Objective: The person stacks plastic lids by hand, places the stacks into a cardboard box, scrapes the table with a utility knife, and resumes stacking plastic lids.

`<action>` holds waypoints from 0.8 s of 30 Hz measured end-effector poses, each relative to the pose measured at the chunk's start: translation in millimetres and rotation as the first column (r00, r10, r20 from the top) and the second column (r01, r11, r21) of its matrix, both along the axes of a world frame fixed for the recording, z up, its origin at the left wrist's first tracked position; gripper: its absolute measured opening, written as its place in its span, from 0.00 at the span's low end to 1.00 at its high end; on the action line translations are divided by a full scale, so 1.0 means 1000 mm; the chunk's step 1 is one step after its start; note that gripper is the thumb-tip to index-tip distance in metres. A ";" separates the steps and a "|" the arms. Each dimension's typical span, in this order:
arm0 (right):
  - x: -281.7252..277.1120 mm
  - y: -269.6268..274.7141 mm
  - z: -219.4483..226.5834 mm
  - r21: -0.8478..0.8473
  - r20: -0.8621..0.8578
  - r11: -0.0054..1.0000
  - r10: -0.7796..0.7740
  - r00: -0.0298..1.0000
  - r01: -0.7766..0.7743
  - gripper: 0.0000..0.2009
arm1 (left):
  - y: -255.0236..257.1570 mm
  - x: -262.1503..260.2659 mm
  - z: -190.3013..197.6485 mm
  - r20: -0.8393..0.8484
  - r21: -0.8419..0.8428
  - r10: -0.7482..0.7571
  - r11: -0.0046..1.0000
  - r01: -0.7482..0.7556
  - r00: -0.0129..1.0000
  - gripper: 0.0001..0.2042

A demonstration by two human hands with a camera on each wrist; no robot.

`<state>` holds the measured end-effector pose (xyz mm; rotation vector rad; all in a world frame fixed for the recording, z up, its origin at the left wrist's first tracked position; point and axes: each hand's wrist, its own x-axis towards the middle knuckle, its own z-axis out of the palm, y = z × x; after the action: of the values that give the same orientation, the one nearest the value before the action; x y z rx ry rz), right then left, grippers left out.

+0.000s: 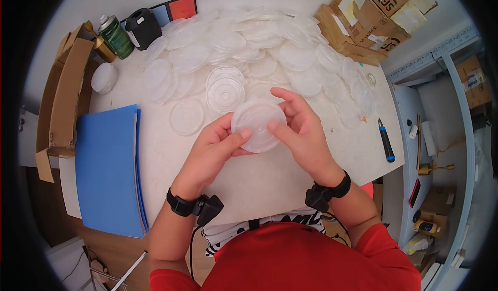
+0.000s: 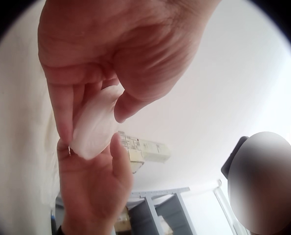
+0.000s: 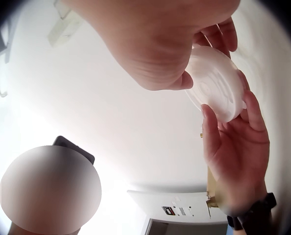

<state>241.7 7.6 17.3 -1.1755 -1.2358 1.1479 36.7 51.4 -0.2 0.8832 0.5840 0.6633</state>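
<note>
A small stack of round translucent plastic lids (image 1: 258, 113) is held between both hands above the table's front part. My left hand (image 1: 211, 144) grips its left side, thumb on the upper face and fingers beneath. On the other side my right hand (image 1: 310, 138) pinches the stack, its thumb lying on the top lid and its index finger raised off the edge. In the right wrist view the lids (image 3: 215, 83) show ridged rings. Seen from the left wrist, the stack (image 2: 97, 122) is tilted, with fingers of both hands around its rim.
A wide heap of similar lids (image 1: 228, 39) covers the table's back. Nearer lie two overlapping lids (image 1: 225, 91) and a single lid (image 1: 187, 117). A blue folder (image 1: 106, 171) and cardboard box (image 1: 70, 94) stand left; a blue-black utility knife (image 1: 386, 143) lies right.
</note>
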 end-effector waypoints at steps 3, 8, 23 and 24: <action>0.002 -0.002 0.007 -0.090 -0.106 0.996 -0.038 0.994 0.028 0.26 | 0.001 -0.001 0.002 -0.023 -0.014 0.035 0.999 -0.035 0.999 0.19; 0.006 -0.004 0.005 -0.162 -0.152 0.987 -0.032 0.988 0.007 0.19 | 0.001 -0.002 0.004 0.012 -0.032 0.070 0.997 -0.069 0.997 0.19; 0.013 -0.006 -0.001 -0.077 -0.076 0.996 0.042 0.996 -0.048 0.16 | 0.003 -0.005 -0.010 -0.053 0.051 0.171 0.984 -0.169 0.984 0.19; 0.014 -0.006 0.000 -0.077 -0.077 0.996 0.040 0.996 -0.046 0.16 | 0.003 -0.005 -0.011 -0.070 0.031 0.163 0.986 -0.161 0.984 0.19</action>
<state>255.3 1.1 17.2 -1.1582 -1.1718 1.2719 31.9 54.3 -10.7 0.8925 0.7192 0.7899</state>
